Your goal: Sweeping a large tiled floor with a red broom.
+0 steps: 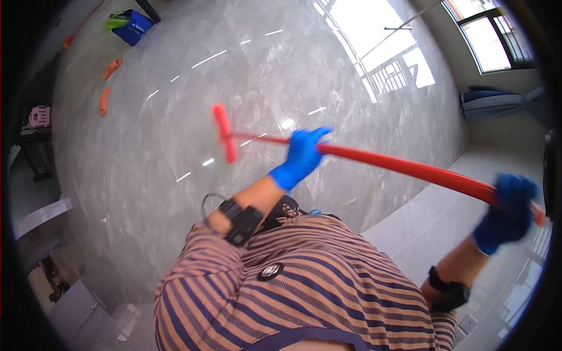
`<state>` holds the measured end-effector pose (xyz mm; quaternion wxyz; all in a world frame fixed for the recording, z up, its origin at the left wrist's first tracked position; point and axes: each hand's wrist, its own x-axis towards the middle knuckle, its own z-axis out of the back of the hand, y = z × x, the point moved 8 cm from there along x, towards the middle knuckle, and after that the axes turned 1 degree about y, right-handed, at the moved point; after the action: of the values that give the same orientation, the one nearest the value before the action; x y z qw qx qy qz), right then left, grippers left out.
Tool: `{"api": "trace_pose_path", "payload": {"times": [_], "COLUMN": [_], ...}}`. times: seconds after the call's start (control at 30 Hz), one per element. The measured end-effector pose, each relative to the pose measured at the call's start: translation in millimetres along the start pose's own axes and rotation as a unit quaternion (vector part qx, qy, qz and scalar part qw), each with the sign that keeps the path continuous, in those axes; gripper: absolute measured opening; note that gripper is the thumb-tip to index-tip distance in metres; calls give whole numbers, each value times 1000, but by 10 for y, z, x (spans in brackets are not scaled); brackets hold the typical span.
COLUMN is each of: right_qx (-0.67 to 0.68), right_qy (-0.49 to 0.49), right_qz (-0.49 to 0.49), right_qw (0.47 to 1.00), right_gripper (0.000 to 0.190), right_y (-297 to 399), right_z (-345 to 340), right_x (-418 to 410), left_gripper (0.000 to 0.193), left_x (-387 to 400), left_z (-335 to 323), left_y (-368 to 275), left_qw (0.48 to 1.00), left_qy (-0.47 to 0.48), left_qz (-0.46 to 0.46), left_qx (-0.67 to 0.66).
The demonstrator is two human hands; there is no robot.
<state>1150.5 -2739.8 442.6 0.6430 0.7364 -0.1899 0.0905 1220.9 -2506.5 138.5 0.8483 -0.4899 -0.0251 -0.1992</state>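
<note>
A long red pole with a pinkish-red crosspiece for a head stretches across the view. My left hand, in a blue glove, is closed round the pole's middle, with a finger or thumb sticking out. Near the pole's upper end at the right, my right hand, also in a blue glove, grips it. The head lies over the glossy grey floor; it is blurred, so its exact kind and whether it touches the floor cannot be told.
Two orange slippers and a blue bag with something green are on the floor at upper left. A pink basket stands at the left edge. A gathered blue-grey curtain hangs below a window at right.
</note>
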Motion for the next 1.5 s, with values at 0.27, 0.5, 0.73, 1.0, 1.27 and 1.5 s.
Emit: {"api": "trace_pose_path", "payload": {"times": [0.27, 0.5, 0.73, 1.0, 1.27, 1.5], "right_qx": [12, -63, 67, 69, -121, 53], "right_qy": [137, 426, 124, 250, 381, 206], "right_qz": [-42, 124, -15, -52, 191, -32], "right_qw": [990, 894, 990, 964, 897, 977], "right_gripper": [7, 11, 15, 8, 29, 28], "right_y": [-809, -174, -1400, -1837, -930, -1985], "right_z": [-636, -674, -254, -1271, -1784, -1902], "right_x": [565, 1299, 2152, 2791, 3237, 3647], "left_gripper": [30, 22, 24, 28, 16, 18], "left_x": [448, 2238, 1764, 2287, 3830, 2696], "left_z": [-402, -602, 299, 281, 826, 1864], "left_y": [790, 223, 1111, 1744, 1092, 2091], "left_qw": [999, 997, 991, 990, 997, 992], "left_qy": [29, -1, -27, -48, -58, -99], "left_qz": [15, -56, 72, 93, -27, 69], "left_qx": [30, 49, 111, 94, 32, 40]}}
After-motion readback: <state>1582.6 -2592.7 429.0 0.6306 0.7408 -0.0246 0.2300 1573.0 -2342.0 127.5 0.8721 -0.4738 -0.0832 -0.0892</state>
